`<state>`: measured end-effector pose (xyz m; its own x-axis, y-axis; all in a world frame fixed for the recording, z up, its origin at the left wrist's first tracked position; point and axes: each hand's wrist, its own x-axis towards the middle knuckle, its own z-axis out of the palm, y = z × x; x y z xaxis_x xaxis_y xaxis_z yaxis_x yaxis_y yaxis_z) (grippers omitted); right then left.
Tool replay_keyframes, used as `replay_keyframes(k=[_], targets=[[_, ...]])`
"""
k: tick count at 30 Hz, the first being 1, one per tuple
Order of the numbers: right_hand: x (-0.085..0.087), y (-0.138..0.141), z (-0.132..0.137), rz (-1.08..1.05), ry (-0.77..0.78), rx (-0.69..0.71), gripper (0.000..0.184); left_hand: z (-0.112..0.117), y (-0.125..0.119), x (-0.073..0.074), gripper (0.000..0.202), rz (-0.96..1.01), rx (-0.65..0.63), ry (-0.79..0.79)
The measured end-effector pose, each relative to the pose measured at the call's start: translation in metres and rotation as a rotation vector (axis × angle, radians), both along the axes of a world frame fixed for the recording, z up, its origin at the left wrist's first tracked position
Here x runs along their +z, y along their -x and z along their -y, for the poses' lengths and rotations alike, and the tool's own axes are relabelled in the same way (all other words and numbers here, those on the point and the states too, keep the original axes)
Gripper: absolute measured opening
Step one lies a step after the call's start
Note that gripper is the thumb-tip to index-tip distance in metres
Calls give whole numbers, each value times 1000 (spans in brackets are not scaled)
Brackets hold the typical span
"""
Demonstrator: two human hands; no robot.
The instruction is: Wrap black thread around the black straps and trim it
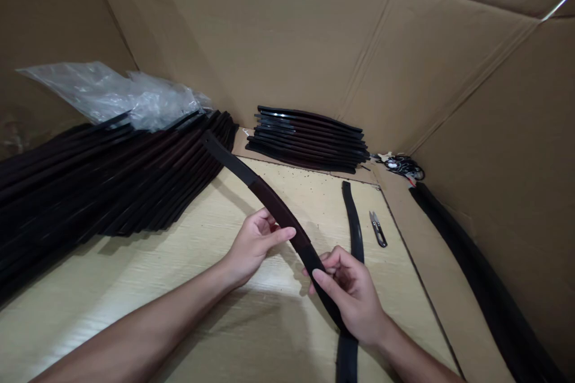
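A long black strap (281, 206) with a dark brown middle section is held up slantwise in both hands above the table. My left hand (260, 240) grips it at the brown section, thumb on top and fingers beneath. Lower down, my right hand (350, 290) pinches the plain black part between thumb and fingers. Behind the right hand, a second black strap (353, 221) lies lengthwise on the table, partly hidden by that hand. Small thread snips (378, 229) rest to its right.
At the left, a large fanned pile of dark straps (148, 179) sits beneath clear plastic bags (135, 99). A smaller stack of straps (308, 137) lies at the back. Tangled cords (402, 166) and more black strips (471, 275) are on the right. Cardboard walls (278, 30) surround the table (215, 335).
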<state>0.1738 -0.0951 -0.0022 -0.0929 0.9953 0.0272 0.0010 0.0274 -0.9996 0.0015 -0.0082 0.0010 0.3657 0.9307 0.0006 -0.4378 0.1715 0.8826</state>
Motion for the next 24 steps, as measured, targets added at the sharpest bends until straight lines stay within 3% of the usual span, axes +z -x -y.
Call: replay_keyframes(k=[4, 24], targets=[[1, 2, 0, -30, 73, -4, 26, 1, 0, 1, 29, -58, -72, 21], [3, 5, -4, -271, 250, 10, 38, 1, 3, -6, 34, -128, -77, -34]])
